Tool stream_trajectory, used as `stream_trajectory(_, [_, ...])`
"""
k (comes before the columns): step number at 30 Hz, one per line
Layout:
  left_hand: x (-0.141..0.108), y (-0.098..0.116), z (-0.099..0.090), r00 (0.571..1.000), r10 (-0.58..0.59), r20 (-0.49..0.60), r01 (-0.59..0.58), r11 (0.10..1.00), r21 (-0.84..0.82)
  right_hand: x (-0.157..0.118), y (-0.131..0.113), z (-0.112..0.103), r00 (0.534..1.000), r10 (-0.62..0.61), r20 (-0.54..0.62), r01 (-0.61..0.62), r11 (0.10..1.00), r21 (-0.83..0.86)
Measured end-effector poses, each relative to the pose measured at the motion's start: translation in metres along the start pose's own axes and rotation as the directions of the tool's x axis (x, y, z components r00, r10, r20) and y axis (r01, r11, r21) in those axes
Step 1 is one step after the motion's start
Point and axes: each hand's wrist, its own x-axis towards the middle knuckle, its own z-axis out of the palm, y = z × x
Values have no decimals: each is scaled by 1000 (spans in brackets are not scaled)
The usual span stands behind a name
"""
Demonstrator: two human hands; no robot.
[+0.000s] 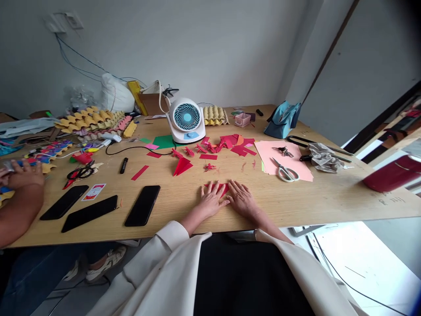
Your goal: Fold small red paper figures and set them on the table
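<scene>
Holding one red paper piece (pixel 225 189) flat on wooden table (pixel 179 204) under left hand (pixel 211 200) and right hand (pixel 242 198) — fingers spread. Counting three black smartphones (pixel 142 206) leftward, one white-handled scissors (pixel 280 169) rightward — one desk fan (pixel 187 117) beyond.

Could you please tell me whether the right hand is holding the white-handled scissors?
No, the white-handled scissors lie on the pink paper, while the right hand is spread flat at the red paper.
</scene>
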Motion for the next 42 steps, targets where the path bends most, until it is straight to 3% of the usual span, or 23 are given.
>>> stream_trajectory(6, [2, 1, -4, 999, 2, 50, -3, 1000, 27, 0, -6, -9, 993, 113, 29, -112, 994, -12])
stream_trajectory(17, [1, 0, 5, 999, 9, -52, -5, 996, 84, -4, -9, -16, 982, 188, 19, -188, 981, 49])
stream_trajectory(24, [-1, 1, 3, 1000, 9, -20, -7, 995, 96, -6, -7, -8, 980, 198, -30, -195, 977, 89])
stream_trajectory(28, [-3, 0, -2, 1000, 29, -7, -28, 995, 99, -7, -1, -16, 986, 163, -26, -159, 982, 106])
stream_trajectory(34, [-2, -10, -9, 990, 52, -133, -50, 999, 14, 9, 19, -35, 986, 166, 8, -165, 968, 188])
stream_trajectory(42, [8, -20, -12, 957, 88, -275, -120, 988, -102, 43, 23, -35, 974, 217, 70, -228, 925, 303])
